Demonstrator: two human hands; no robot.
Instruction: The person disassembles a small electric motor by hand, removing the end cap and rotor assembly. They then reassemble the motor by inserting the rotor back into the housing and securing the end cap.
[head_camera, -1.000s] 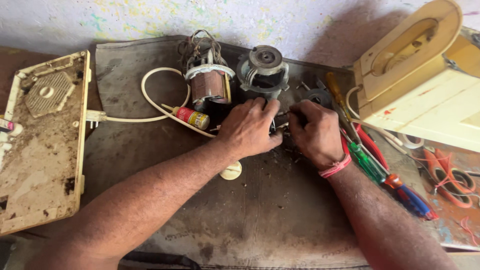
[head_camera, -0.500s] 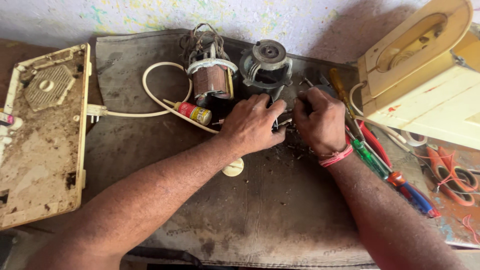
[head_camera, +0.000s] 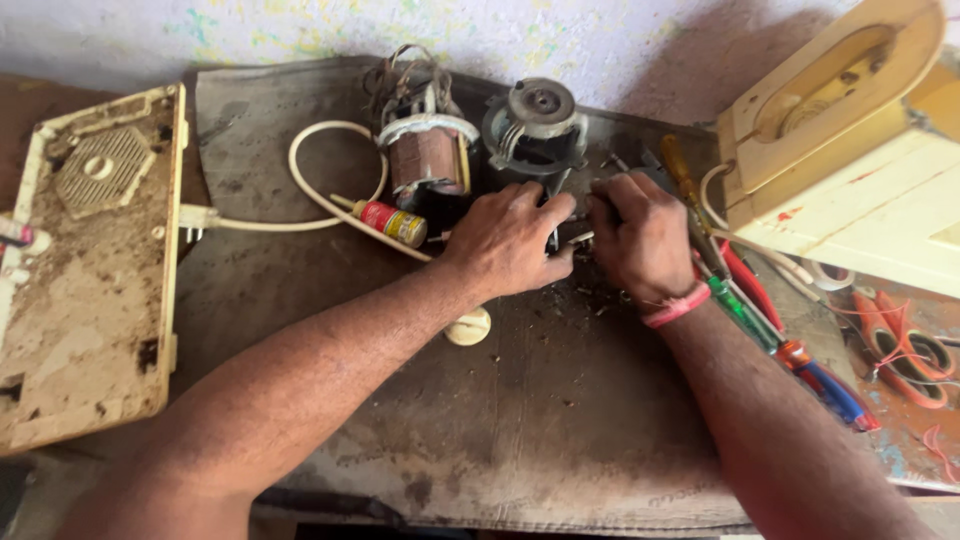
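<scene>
I see my left hand (head_camera: 512, 240) and right hand (head_camera: 640, 245) side by side on the dark mat (head_camera: 560, 420), fingers curled over a small part, mostly hidden, just below the grey motor housing (head_camera: 540, 125), copper coil (head_camera: 428, 160) beside.

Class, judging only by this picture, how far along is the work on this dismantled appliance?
Done: the cream casing stands opened at the right, its dirty base plate lies apart at the left, and the copper-wound coil and grey motor part are out on the mat. In hand: left hand and right hand work a small part between them. Left: everything remains unassembled.
</scene>
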